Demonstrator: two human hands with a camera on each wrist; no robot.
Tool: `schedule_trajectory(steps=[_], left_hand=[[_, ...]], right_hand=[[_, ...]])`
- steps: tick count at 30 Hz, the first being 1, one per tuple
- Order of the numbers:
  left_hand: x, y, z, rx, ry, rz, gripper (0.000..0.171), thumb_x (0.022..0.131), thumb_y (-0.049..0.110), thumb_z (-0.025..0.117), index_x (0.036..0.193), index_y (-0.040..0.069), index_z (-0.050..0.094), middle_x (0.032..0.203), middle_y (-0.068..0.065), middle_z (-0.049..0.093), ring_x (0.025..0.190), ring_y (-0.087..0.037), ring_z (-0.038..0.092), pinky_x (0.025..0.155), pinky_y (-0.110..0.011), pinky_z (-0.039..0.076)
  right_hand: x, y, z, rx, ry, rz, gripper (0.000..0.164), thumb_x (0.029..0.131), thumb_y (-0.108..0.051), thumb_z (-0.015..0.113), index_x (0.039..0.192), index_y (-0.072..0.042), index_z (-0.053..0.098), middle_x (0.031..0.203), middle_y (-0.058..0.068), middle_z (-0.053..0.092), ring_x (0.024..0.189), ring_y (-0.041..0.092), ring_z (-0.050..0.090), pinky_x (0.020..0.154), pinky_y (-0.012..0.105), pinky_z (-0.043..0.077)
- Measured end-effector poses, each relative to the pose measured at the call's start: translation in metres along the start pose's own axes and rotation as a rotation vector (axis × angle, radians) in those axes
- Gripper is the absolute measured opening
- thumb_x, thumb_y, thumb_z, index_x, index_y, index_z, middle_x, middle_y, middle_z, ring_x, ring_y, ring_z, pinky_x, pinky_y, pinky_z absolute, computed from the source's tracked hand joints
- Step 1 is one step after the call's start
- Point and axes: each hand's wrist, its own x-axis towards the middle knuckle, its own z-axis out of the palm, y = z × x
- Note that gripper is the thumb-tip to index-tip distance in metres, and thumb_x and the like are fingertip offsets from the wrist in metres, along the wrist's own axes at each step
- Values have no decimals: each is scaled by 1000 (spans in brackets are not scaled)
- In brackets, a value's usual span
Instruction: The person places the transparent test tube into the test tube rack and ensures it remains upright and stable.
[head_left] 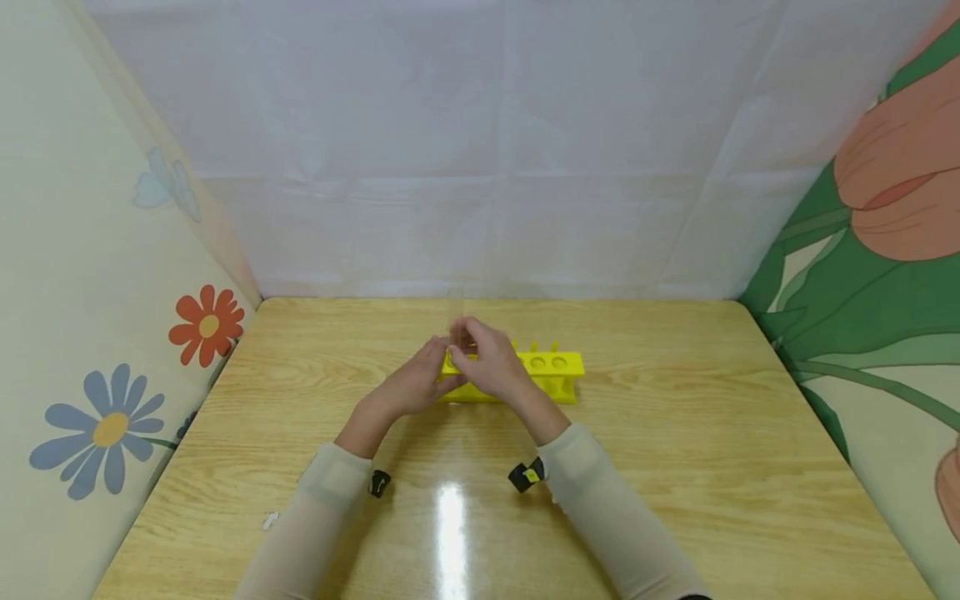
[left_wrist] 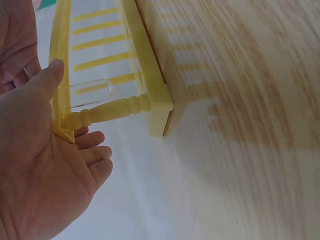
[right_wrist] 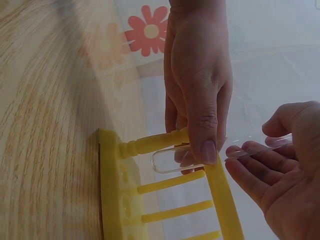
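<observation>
A yellow test tube rack [head_left: 572, 364] stands on the table. At its left end my left hand [head_left: 408, 382] grips the top bar, thumb on one side and fingers on the other in the left wrist view. My right hand [head_left: 491, 360] holds the upper part of a clear glass test tube [right_wrist: 167, 161] between thumb and fingers. The tube passes through the top bar at the end hole, beside the left thumb. Its rounded lower end hangs between the top bar and the base, above the base in the right wrist view.
The wooden table [head_left: 675, 467] meets a white cloth backdrop [head_left: 495, 167] behind the rack. Flower-patterned panels flank both sides. A small white scrap [head_left: 271, 520] lies at the left front. Black wrist devices [head_left: 525, 475] hang below the sleeves.
</observation>
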Motion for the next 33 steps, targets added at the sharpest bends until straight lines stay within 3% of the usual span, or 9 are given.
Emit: schedule_trajectory(steps=[6, 11, 14, 19, 23, 33], left_hand=[[0, 0, 1, 5, 30, 48, 66, 105, 28, 57, 155, 0, 23, 150, -21, 38, 142, -36, 40, 117, -49, 36], [1, -1, 2, 0, 66, 97, 59, 105, 24, 59, 151, 0, 30, 143, -20, 42, 136, -34, 45, 115, -48, 40], [1, -2, 2, -1, 55, 73, 62, 105, 27, 58, 153, 2, 28, 141, -19, 42, 135, -34, 46, 115, -47, 40], [1, -1, 2, -9, 35, 17, 66, 105, 32, 56, 156, 4, 25, 150, -24, 38, 146, -43, 32, 121, -52, 29], [2, -1, 1, 10, 40, 29, 69, 106, 32, 56, 157, 1, 22, 156, -26, 33, 151, -44, 21, 124, -51, 18], [0, -2, 1, 9, 17, -8, 71, 107, 36, 52, 159, 2, 18, 162, -22, 27, 153, -45, 14, 124, -51, 19]], right_hand=[[0, 2, 1, -4, -8, -7, 21, 100, -9, 60, 120, -1, 60, 110, 12, 66, 107, 27, 67, 96, 43, 57], [0, 2, 2, -20, -1, -23, 24, 99, -7, 60, 122, 0, 59, 111, 14, 66, 108, 28, 66, 95, 43, 57], [0, 3, 4, -38, 2, -35, 26, 99, -7, 61, 123, 1, 59, 111, 14, 66, 107, 29, 66, 95, 43, 57], [-1, 5, 5, -74, 0, -37, 31, 98, -7, 61, 127, 2, 57, 111, 13, 66, 105, 27, 66, 94, 39, 57], [-1, 6, 5, -71, -4, -32, 35, 98, -8, 61, 131, 1, 55, 114, 13, 67, 105, 27, 67, 94, 38, 57], [-1, 7, 8, -74, -13, -32, 24, 96, -3, 61, 119, -1, 56, 112, 12, 65, 111, 26, 65, 97, 37, 56]])
